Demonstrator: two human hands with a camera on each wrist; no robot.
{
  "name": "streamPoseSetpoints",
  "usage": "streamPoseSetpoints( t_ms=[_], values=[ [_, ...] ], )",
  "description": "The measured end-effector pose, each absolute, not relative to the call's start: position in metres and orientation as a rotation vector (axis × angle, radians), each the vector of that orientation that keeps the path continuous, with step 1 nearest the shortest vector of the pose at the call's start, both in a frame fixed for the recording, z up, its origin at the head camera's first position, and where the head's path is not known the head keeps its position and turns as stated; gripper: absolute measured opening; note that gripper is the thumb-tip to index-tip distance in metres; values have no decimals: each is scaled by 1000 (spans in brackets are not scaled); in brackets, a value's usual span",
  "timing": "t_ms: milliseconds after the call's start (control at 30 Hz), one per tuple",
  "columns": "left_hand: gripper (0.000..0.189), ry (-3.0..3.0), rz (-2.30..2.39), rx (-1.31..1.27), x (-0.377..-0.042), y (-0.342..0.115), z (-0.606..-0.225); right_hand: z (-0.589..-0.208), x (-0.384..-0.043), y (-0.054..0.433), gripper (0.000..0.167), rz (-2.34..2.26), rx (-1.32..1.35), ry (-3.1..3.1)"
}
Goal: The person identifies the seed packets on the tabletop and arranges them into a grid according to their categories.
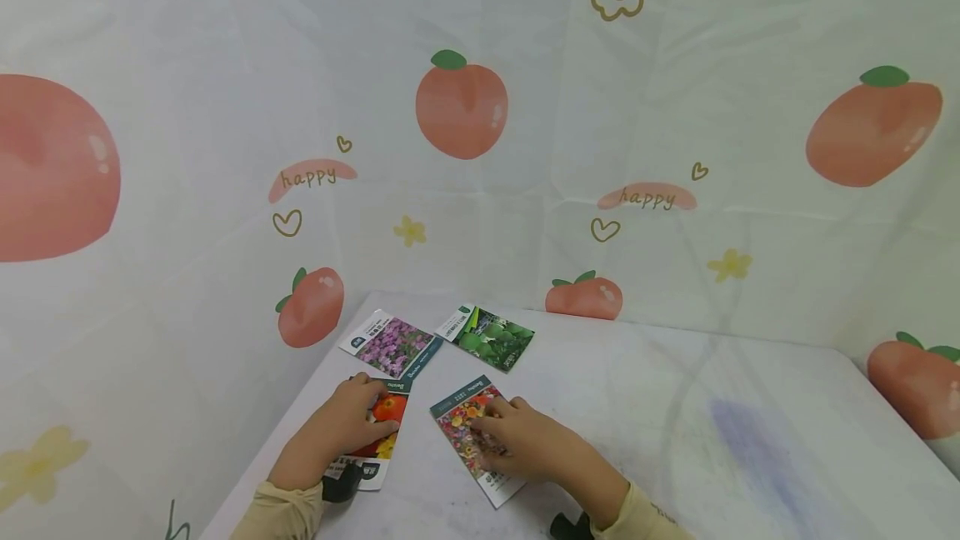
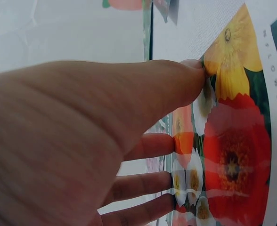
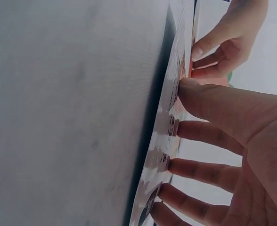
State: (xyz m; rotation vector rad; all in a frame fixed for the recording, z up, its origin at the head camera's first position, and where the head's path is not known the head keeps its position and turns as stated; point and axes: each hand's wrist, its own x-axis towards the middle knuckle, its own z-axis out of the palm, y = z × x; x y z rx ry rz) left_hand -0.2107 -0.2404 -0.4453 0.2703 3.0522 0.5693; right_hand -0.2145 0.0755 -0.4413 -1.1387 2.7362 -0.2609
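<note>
Where the left hand (image 1: pixel 343 418) rests: red-flower packet (image 1: pixel 389 407), lower left of centre in the head view; thumb and fingertips set apart against its printed face, not clamped.
Right hand (image 1: pixel 519 440): thumb and fingertips apart, touching the mixed-flower packet (image 1: pixel 459 418), lower centre of the frame; no pinch visible.
Gap between hands: strip of white table (image 1: pixel 622 394).
Purple-flower packet (image 1: pixel 392 346): left of centre, just above the red-flower packet; untouched.
Green packet (image 1: pixel 496 339): centre, near the table's far edge; untouched. Contact with the purple-flower packet's corner: cannot tell.
Step in hand, as judged: shifting packets by fingertip.
Handling, red-flower and mixed-flower packets: thin and glossy, likely to slide; light, even pressure across several fingertips advised, as one-sided pressure could swivel or crease them.
Neighbouring corners: best given clearance, lest packets ride over one another.
</note>
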Motion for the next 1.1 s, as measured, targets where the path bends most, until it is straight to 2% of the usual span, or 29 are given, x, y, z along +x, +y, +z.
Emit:
streamPoseSetpoints(
  t_ms=[1100],
  values=[
    [52,3061,540,286,-213,-243,-450,-442,-211,81,51,-219,-1054,2768]
  ],
)
